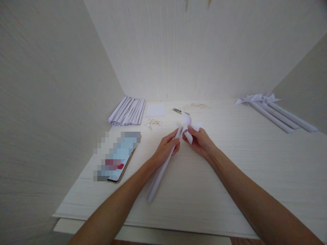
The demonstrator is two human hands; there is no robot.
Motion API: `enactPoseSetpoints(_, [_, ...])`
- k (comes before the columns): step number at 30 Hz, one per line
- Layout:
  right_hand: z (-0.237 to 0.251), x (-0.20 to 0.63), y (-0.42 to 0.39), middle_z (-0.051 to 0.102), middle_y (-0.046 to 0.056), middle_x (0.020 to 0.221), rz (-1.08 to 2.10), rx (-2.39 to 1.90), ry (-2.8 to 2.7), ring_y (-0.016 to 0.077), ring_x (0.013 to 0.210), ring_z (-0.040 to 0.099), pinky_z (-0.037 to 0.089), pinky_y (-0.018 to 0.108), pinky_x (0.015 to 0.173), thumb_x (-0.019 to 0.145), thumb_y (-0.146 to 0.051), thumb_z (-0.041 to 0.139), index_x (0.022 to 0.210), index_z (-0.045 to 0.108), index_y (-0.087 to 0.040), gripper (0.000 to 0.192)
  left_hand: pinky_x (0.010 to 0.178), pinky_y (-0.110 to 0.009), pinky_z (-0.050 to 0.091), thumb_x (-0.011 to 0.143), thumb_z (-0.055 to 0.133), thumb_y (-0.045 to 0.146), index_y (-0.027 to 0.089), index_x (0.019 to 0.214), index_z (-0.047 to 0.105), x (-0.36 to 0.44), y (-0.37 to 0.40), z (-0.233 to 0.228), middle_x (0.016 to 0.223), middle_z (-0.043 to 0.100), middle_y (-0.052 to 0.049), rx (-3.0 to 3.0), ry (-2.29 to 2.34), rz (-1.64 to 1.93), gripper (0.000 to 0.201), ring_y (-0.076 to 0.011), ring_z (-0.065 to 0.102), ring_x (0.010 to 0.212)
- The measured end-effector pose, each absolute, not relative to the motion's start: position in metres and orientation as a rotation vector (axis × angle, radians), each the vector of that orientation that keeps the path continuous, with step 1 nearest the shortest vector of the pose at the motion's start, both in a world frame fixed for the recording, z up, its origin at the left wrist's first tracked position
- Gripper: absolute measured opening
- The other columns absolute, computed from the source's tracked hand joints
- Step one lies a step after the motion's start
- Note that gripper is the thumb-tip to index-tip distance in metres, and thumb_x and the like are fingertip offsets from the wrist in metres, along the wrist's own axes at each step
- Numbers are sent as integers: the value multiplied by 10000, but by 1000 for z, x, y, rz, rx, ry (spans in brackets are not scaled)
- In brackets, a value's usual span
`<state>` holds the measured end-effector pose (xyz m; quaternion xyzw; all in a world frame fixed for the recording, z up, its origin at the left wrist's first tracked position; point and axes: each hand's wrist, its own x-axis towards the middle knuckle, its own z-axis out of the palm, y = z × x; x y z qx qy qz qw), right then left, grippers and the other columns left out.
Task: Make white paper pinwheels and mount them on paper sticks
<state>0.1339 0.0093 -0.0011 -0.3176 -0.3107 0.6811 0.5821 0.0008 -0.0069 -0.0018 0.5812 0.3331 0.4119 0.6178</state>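
Note:
My left hand (166, 148) grips a long rolled white paper tube (157, 178) near its upper end; the tube slants down toward the table's front edge. My right hand (199, 140) pinches the white paper strips (187, 123) that curl out from the tube's top end. Both hands meet above the middle of the white wooden table (230, 177).
A stack of rolled paper tubes (127, 111) lies at the back left, beside a small white sheet (155, 110). Scissors (178, 111) lie behind my hands. Three finished tubes with curled tops (274, 112) lie at the back right. A phone (119, 158) rests on the left. Walls enclose the desk.

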Motion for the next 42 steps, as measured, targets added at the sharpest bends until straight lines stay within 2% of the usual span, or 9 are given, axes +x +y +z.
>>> enactPoseSetpoints(12, [-9,137,13,594,-28,554,1687,-768,-651,68,486,502,418,198,480,509,-216,745,580,609,-148,169,350,-170,181,731,435,305,95,1208,405,0,-5,-6,380,345,94,1388,768,908,522,-34,247,321])
enactPoseSetpoints(24, [-6,136,10,606,-23,528,1718,-795,-603,72,489,524,434,199,501,457,-213,765,552,604,-135,203,344,-176,177,753,443,350,99,1185,412,-1,-2,-11,376,350,101,1398,695,903,501,-36,246,308])
enactPoseSetpoints(28, [-4,136,10,597,-32,510,1717,-788,-602,71,474,514,421,196,481,401,-246,783,559,599,-135,266,363,-180,193,755,438,334,105,1124,459,0,-4,-7,382,358,98,1418,750,897,434,-39,253,324])
enactPoseSetpoints(32, [-2,137,9,596,-43,524,1750,-768,-603,62,488,515,419,185,497,418,-266,777,585,591,-143,279,405,-182,233,734,465,309,117,948,545,3,-7,-3,452,420,69,1412,876,900,298,-45,323,393])
enactPoseSetpoints(35, [-3,138,9,596,-49,536,1763,-739,-614,59,500,515,416,181,505,429,-283,772,598,584,-146,287,420,-187,236,707,507,326,124,861,551,4,-7,-3,500,444,56,1369,889,917,257,-48,348,428])
enactPoseSetpoints(42, [-4,138,11,568,-76,511,1758,-699,-627,52,457,476,377,176,450,418,-323,767,592,569,-174,303,411,-198,182,728,512,351,133,919,539,2,-3,-9,493,408,62,1304,826,916,291,-44,296,425])
